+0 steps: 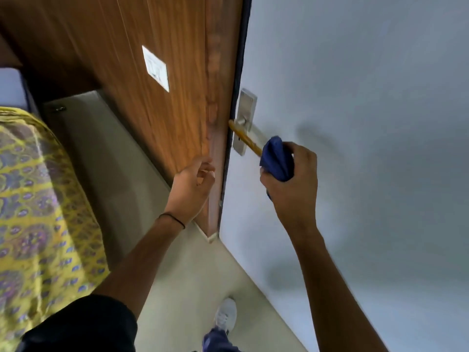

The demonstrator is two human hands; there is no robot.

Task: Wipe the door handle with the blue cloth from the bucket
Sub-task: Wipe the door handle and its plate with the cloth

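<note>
The door handle [244,135] is a yellowish lever on a silver plate [245,115], mounted on a pale grey door [355,110]. My right hand [294,184] is shut on the bunched blue cloth [278,160], which wraps the free end of the lever. My left hand [193,184] hangs beside the wooden panel's edge [213,148], fingers loosely curled and holding nothing. The bucket is out of sight.
A wood-grain panel [142,80] with a white switch plate [155,68] stands left of the door. A bed with a yellow patterned cover [38,199] fills the left side. Beige floor [177,288] lies below, with my white shoe [225,315] on it.
</note>
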